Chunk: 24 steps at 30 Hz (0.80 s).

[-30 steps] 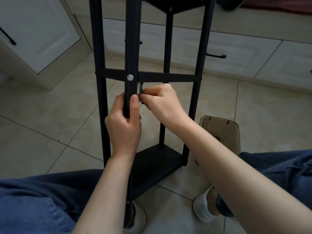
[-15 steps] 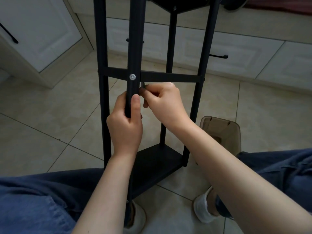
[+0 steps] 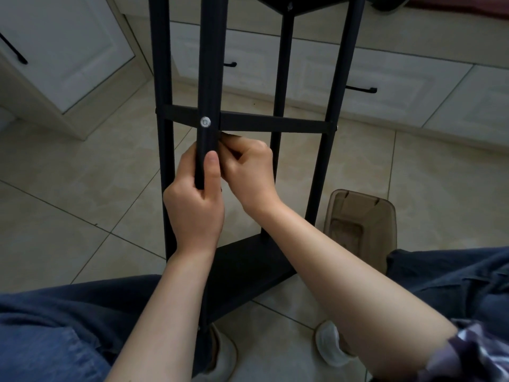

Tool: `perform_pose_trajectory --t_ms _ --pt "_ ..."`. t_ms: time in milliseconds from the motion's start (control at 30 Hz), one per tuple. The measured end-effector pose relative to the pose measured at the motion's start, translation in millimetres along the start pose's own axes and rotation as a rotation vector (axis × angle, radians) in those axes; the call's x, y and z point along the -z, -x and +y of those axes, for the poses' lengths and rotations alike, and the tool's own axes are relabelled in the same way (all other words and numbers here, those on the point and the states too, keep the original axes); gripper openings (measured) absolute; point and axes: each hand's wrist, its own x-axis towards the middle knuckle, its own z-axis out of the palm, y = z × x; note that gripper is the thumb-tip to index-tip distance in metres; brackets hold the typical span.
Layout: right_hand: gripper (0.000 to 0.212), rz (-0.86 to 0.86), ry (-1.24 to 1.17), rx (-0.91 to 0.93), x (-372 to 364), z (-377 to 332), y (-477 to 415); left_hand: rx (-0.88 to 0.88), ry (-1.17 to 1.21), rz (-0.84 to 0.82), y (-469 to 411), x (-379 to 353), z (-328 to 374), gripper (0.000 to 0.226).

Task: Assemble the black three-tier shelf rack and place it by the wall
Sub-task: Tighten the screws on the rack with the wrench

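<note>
The black shelf rack (image 3: pixel 278 125) stands upright on the tiled floor between my knees, with four posts, a bottom shelf (image 3: pixel 248 260) and a middle tier seen edge-on. A silver screw head (image 3: pixel 205 122) shows on the near post (image 3: pixel 210 78) at the middle tier. My left hand (image 3: pixel 197 199) grips that near post just below the screw, thumb up along it. My right hand (image 3: pixel 248 166) is curled right behind the post under the middle tier, fingers pinched together; what they hold is hidden.
A brown translucent plastic tub (image 3: pixel 363 221) sits on the floor to the right of the rack. White cabinets with black handles (image 3: pixel 360 89) run along the back and left. My feet in light shoes (image 3: pixel 330 346) rest near the rack's base.
My right hand has shifted slightly left, closer in behind the post, and the small grey piece seen at its fingertips earlier is now hidden. My left hand keeps its grip.
</note>
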Motion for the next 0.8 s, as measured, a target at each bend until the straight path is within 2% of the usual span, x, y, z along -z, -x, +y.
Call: perform_pose_trajectory --t_ms 267,567,800 --pt "0.015 0.05 -0.016 0.021 -6.8 4.1 -6.5 -0.008 0.006 0.003 -2.6 -0.7 -2.4 0.047" --pt "0.019 -0.025 -0.004 -0.052 10.3 5.5 0.2 0.001 0.019 -0.007 -1.0 -2.4 0.2 0.045" --pt "0.021 -0.04 0.013 -0.031 17.7 0.6 9.6 0.035 0.041 -0.005 -0.3 -2.7 -0.1 0.048"
